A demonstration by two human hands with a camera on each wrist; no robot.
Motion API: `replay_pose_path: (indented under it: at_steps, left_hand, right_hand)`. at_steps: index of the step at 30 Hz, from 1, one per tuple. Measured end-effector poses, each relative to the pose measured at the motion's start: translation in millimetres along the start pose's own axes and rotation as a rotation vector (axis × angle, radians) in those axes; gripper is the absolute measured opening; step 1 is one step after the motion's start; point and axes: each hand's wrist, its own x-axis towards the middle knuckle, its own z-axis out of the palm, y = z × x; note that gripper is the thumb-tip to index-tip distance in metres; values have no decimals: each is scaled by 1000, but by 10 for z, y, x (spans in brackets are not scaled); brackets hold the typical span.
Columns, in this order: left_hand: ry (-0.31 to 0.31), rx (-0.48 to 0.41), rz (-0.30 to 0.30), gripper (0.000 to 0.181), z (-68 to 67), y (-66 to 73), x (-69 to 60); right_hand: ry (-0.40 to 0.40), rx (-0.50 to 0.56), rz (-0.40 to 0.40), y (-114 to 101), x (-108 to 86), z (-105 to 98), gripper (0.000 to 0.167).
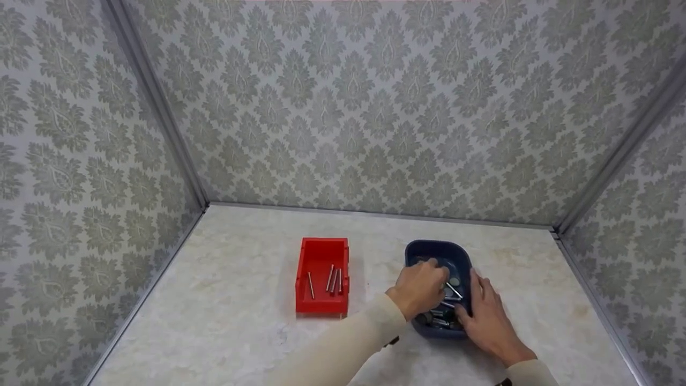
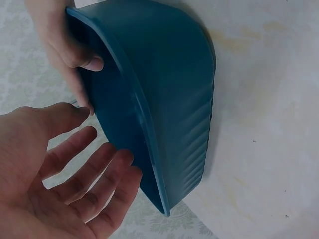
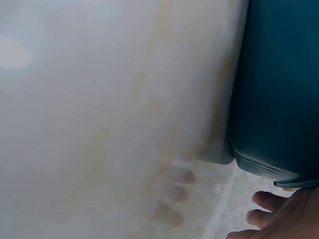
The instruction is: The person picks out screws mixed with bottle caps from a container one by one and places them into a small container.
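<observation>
A dark blue plastic bin (image 1: 465, 262) stands on the right side of the table. Inside it lie several metal bolts (image 1: 453, 290) and small round pieces (image 1: 454, 281). My left hand (image 1: 420, 289) reaches over the bin from the left. Its fingers (image 2: 107, 181) are loosely bent and spread apart in the left wrist view, with nothing visible between them. My right hand (image 1: 487, 319) grips the bin's right wall, thumb over the rim and fingers along the outside. In the right wrist view, fingertips of the right hand (image 3: 284, 216) show beside the bin's end.
To the left stands a red plastic bin (image 1: 322, 305) holding several long thin metal bolts (image 1: 334, 280). Both bins are on a pale mottled tabletop (image 1: 225, 284). Patterned wall panels (image 1: 348, 107) enclose the back and sides.
</observation>
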Motion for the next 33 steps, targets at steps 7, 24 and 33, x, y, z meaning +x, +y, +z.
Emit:
replay_pose_path:
  at_steps: [7, 24, 33]
  left_hand:
    - [-63, 86, 14, 33, 79, 98, 49]
    - [-220, 184, 31, 50, 214, 184, 99]
    - [-245, 178, 3, 28, 283, 265, 161]
  right_hand:
    - [9, 2, -17, 15, -18, -5, 97]
    - [25, 7, -25, 6, -39, 11, 96]
    - [59, 11, -44, 6, -37, 2, 96]
